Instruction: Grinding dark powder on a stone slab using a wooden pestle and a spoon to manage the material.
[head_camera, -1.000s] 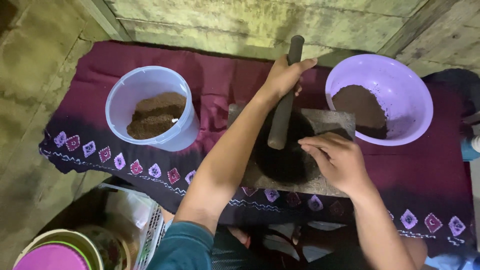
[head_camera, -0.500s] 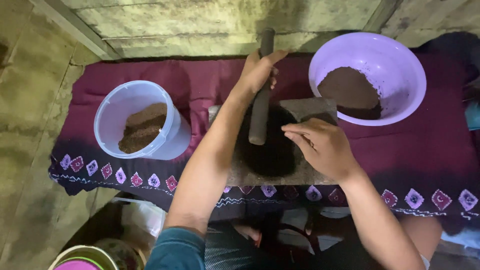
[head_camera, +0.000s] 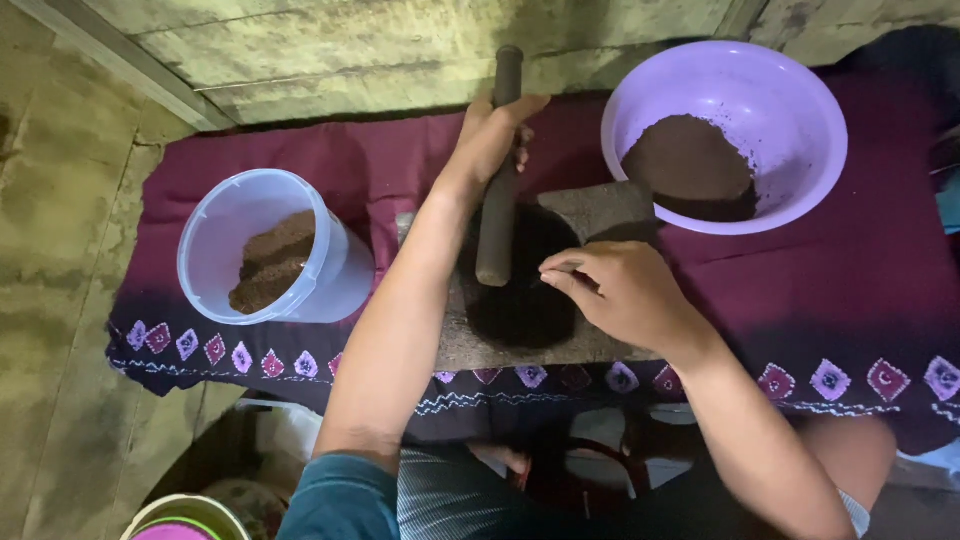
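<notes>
**Stone, powder and plastic on a maroon cloth**

A person's left hand (head_camera: 492, 138) wraps its fingers tightly round the upper part of a dark, cylindrical stone pestle (head_camera: 498, 190), whose blunt lower end rests in the black, worn hollow of a rough grey grinding slab (head_camera: 590, 212). The slab lies at the centre of the cloth, between two plastic vessels. The right hand (head_camera: 622, 292) hovers over the slab's near edge, fingertips pinched together at the rim of the dark hollow; whether they hold anything cannot be told.

To the far right, a smooth, round lilac plastic bowl (head_camera: 790, 100) holds a mound of fine dark-brown powder (head_camera: 690, 165) and touches the slab's corner. To the left, a translucent pale-blue plastic tub (head_camera: 330, 280), tilted on its side, contains coarser reddish-brown grounds (head_camera: 270, 262).

Everything sits on a maroon fabric (head_camera: 330, 160) fading to black, edged with a row of small pink and purple diamond motifs and white zigzag stitching. Weathered wooden planks (head_camera: 420, 50) run behind.
</notes>
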